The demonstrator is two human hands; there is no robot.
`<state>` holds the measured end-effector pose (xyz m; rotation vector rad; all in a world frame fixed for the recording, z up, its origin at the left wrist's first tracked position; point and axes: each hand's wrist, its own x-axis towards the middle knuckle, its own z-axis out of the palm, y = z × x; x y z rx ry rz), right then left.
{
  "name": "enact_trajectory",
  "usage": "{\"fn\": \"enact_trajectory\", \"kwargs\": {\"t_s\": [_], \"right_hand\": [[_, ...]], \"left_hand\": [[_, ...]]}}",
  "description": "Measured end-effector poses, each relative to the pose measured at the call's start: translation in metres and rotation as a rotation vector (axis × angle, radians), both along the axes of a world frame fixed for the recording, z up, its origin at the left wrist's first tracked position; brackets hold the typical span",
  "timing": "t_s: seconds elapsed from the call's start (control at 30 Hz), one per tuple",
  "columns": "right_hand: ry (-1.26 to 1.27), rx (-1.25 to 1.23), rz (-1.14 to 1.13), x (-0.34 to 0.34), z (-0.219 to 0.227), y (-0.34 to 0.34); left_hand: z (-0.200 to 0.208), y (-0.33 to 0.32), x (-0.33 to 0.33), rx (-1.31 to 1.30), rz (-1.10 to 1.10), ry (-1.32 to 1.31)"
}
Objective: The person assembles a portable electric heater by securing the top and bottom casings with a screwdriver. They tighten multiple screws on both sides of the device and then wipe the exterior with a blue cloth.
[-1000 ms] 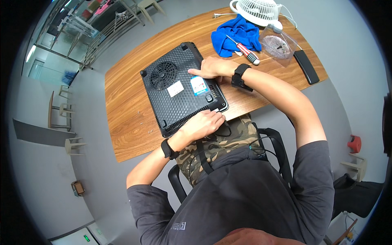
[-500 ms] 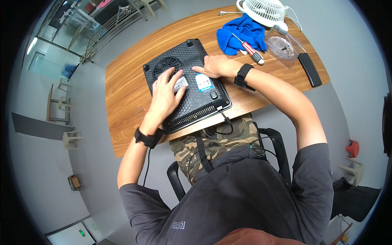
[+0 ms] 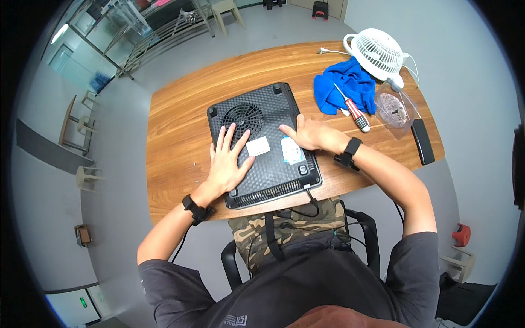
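Note:
A black induction cooker (image 3: 268, 174) lies upside down on the wooden table, its textured base, round fan grille, corner feet and two labels facing up. My left hand (image 3: 225, 164) rests on the base, fingers spread, their tips at the lower left of the grille. At the cooker's right edge is my right hand (image 3: 314, 135). Its thumb lies on the base above the blue-and-white label, the index finger runs along the edge, and the other fingers are mostly hidden over the side. A black cord (image 3: 313, 202) leaves the near right corner.
A blue cloth (image 3: 342, 82) lies at the far right, with a red-handled screwdriver (image 3: 356, 113) on it. Nearby are a white plastic basket-like cover (image 3: 377, 52), a clear bag (image 3: 395, 112) of small parts and a long black case (image 3: 422, 141). Tiny pieces lie left of the cooker.
The whole view has shifted, so the table sits lower in it. My left fingers, bent before, have straightened and spread on the base. My right hand stays at the cooker's right edge.

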<state>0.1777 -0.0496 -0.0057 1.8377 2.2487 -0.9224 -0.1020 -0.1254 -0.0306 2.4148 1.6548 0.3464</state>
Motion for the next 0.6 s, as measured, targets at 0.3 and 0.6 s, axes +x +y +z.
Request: {"fn": "enact_trajectory", "kwargs": {"t_s": [0.3, 0.6], "right_hand": [[0.119, 0.074, 0.015, 0.009, -0.014, -0.002], [0.216, 0.096, 0.027, 0.021, -0.032, 0.007]], "left_hand": [[0.008, 0.000, 0.001, 0.011, 0.002, -0.154], [0.015, 0.002, 0.005, 0.007, -0.012, -0.191]]}}
